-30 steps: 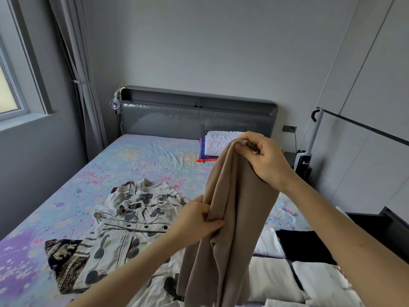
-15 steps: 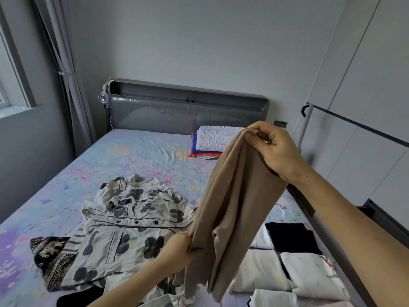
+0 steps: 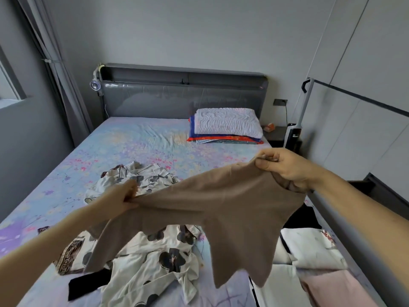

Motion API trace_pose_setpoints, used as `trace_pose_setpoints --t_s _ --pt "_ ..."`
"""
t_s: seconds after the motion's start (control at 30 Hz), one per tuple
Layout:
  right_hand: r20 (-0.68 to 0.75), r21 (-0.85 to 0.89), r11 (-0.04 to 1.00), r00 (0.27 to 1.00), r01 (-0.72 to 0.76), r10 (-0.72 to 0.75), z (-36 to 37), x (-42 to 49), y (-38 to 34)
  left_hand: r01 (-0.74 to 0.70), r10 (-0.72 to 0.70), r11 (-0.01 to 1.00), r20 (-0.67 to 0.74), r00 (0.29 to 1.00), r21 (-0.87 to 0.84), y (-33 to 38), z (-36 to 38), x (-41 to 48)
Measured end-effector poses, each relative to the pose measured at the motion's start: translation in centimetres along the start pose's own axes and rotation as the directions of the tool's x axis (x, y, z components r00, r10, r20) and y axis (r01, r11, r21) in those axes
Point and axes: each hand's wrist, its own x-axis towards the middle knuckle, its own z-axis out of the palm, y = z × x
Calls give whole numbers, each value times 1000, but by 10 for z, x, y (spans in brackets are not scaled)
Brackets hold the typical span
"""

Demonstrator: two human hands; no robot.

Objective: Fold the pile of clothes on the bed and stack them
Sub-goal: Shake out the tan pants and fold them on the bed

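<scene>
Our left grip (image 3: 120, 197) and right grip (image 3: 286, 168) are pinching opposite edges of the tan garment (image 3: 221, 202), stretching it flat above the bed (image 3: 137, 142), probably for folding.

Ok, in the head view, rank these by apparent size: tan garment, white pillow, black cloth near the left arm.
1. tan garment, though it is held nearest the camera.
2. white pillow.
3. black cloth, partly covered.
</scene>
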Motion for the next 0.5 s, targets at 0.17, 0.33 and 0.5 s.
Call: trace_pose_setpoints --t_s 0.17,0.33,0.5 --pt "292 12 983 941 -185 174 10 -16 23 -106 113 916 4 994 387 -13 -6 -2" --pt "336 -252 918 862 -306 379 21 -8 50 158 -147 850 -62 987 503 -1 9 4" --pt "236 -173 926 898 -337 371 28 17 82 549 -551 818 37 833 -174 -15 43 31"
